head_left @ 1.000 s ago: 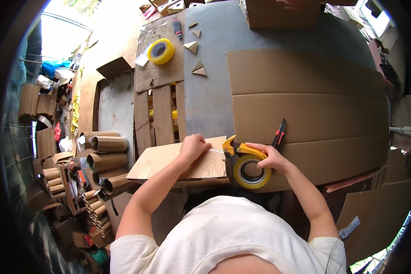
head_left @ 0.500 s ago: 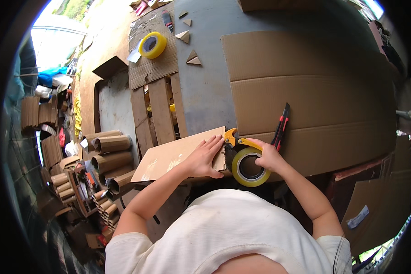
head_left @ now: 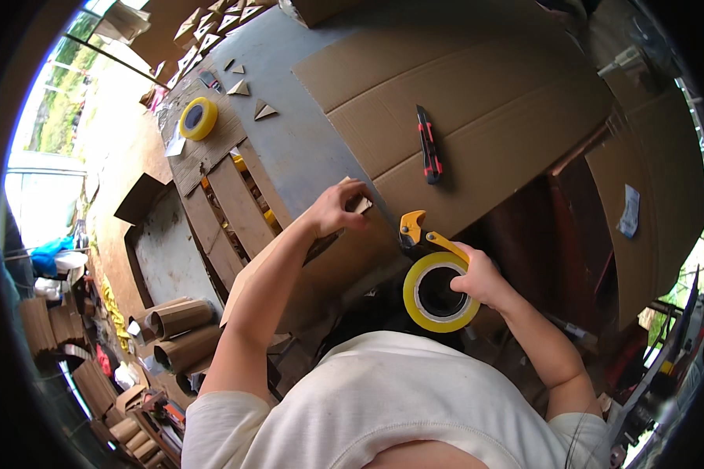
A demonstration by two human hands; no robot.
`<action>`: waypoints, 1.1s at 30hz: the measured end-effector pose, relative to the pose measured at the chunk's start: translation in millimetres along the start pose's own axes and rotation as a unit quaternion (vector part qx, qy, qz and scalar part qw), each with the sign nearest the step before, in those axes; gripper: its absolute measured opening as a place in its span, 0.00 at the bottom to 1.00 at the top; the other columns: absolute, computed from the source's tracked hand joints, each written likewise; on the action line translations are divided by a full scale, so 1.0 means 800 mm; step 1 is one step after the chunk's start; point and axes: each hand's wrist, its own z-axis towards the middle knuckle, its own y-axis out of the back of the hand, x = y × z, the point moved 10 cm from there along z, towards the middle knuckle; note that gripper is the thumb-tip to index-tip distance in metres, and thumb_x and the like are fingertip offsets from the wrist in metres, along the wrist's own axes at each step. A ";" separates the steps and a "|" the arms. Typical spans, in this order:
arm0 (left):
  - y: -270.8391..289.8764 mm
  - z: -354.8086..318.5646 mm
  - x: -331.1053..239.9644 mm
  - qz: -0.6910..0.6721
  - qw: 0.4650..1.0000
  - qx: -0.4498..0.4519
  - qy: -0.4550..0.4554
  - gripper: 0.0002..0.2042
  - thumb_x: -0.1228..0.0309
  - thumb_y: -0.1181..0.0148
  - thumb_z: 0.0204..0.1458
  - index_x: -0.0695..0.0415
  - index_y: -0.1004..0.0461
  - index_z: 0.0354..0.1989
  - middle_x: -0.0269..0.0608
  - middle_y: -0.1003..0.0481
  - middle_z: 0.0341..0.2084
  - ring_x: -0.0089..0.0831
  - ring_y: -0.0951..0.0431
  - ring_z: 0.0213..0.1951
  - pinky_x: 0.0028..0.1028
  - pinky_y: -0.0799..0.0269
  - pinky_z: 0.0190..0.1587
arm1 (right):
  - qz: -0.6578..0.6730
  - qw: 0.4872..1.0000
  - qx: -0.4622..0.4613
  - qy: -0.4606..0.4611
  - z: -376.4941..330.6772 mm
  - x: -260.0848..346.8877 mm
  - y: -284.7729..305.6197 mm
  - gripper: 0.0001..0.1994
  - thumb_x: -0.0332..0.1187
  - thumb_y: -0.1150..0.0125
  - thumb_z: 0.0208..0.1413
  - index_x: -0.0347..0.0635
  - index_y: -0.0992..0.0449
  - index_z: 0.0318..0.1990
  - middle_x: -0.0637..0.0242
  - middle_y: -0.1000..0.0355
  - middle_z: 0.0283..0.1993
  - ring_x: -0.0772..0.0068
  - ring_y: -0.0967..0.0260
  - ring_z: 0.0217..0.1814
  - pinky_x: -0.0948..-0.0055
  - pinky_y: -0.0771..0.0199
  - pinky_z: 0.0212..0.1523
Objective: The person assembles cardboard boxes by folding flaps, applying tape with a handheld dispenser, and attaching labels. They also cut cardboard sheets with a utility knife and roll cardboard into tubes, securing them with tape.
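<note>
My right hand [head_left: 481,279] is closed round a yellow-and-black tape dispenser [head_left: 413,227] carrying a wide roll of clear yellowish tape [head_left: 416,301]. It is held in front of my body, just off the table's near edge. My left hand [head_left: 338,206] reaches forward with bent fingers, gripping the end of a cardboard box [head_left: 360,205]. The forearm hides much of the box, and a pale strip of it shows left of the arm. Beyond the dispenser, a red-and-black utility knife [head_left: 429,148] lies on a large flat cardboard sheet [head_left: 477,102].
Another yellow tape roll [head_left: 199,119] rests on a cardboard piece at the far left of the table [head_left: 289,141]. Small cardboard triangles [head_left: 264,109] lie near it. Wooden slats [head_left: 238,207] bridge a gap. Rolled cardboard tubes [head_left: 181,320] are stacked at the left.
My view has turned, shifting the scene. My left hand has gone from lying flat on the box to curling round its end. The dispenser has come away from the box's end.
</note>
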 end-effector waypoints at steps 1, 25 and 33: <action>0.000 0.000 -0.006 -0.021 0.999 -0.013 -0.025 0.23 0.61 0.40 0.24 0.59 0.29 0.33 0.37 0.34 0.27 0.29 0.35 0.32 0.26 0.40 0.35 | 0.000 0.999 -0.040 0.010 -0.019 -0.006 -0.003 0.33 0.22 0.46 0.33 0.34 0.39 0.56 0.55 0.29 0.43 0.69 0.31 0.44 0.78 0.35 0.47; -0.007 0.009 -0.001 0.018 0.998 -0.025 -0.063 0.25 0.58 0.40 0.30 0.61 0.29 0.38 0.44 0.31 0.29 0.36 0.30 0.34 0.30 0.36 0.38 | -0.351 0.936 0.005 -0.005 -0.013 0.085 -0.119 0.16 0.27 0.46 0.38 0.40 0.28 0.39 0.52 0.27 0.36 0.54 0.29 0.42 0.64 0.29 0.42; -0.002 -0.043 -0.023 0.298 0.942 -0.111 0.108 0.39 0.50 0.37 0.36 0.59 0.41 0.57 0.52 0.26 0.39 0.43 0.27 0.44 0.33 0.34 0.47 | -0.544 0.814 0.007 0.206 -0.035 0.129 -0.126 0.09 0.30 0.43 0.41 0.43 0.27 0.34 0.53 0.29 0.31 0.56 0.28 0.37 0.64 0.26 0.34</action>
